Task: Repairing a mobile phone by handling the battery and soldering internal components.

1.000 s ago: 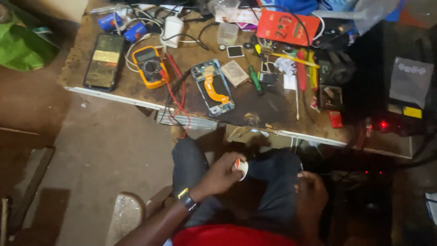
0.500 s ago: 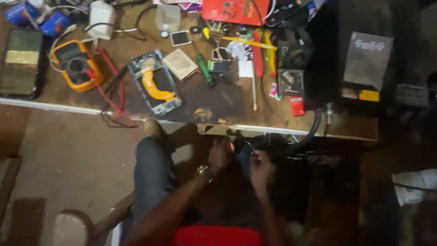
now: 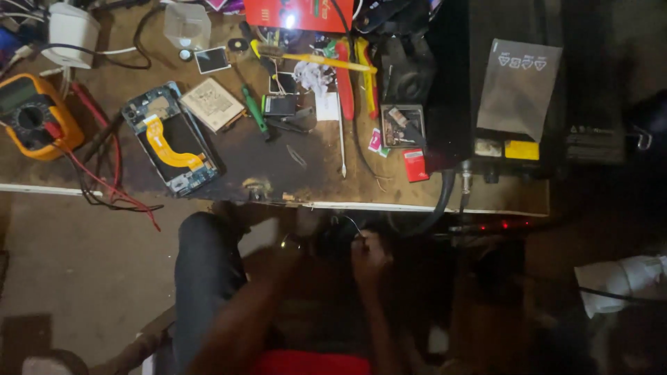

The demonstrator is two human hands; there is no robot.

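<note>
I sit at a cluttered workbench (image 3: 486, 201), and both hands are low in the shadow just under its front edge. My left hand (image 3: 300, 244) is blurred by motion beside a dark object (image 3: 332, 239) that I cannot make out. To the right of that object, my right hand (image 3: 369, 253) has its fingers curled, and a thin pale wire (image 3: 353, 222) arcs up from them. On the bench above lie an opened phone (image 3: 172, 142) with an orange flex cable and a flat battery (image 3: 212, 104).
An orange multimeter (image 3: 31, 118) with red leads sits at the left. Screwdrivers (image 3: 345, 87), tweezers, small parts, a red box (image 3: 299, 12) and a black power unit (image 3: 514, 90) with a grey bag crowd the bench. A black cable (image 3: 434, 208) hangs over the front edge. The bare floor is at the left.
The view has closed in and swung right. My hands have come together under the bench edge. The small white round thing my left hand held earlier is no longer visible.
</note>
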